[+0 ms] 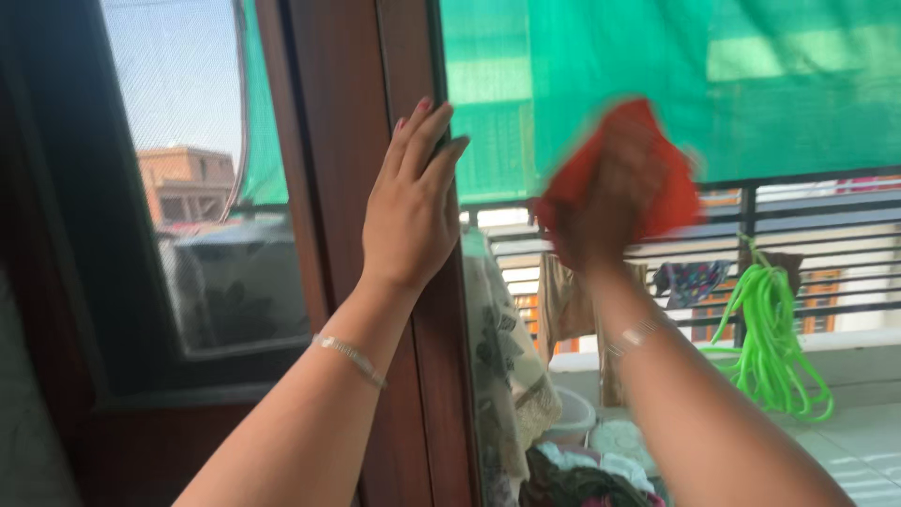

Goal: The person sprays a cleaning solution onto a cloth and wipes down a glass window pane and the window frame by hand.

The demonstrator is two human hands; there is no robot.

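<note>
Head view shows an orange cloth (610,160), blurred, pressed against the glass pane (798,282) at upper centre, grasped in the right hand (601,202). Left of it, the left hand (411,202) lies flat and unclenched, fingers straight, on the brown wooden door frame (347,94). Far beyond the glass hang a green shade net (657,56), a railing (826,202) and a coiled green hose (774,338). Laundry (582,469) lies heaped near the bottom.
</note>
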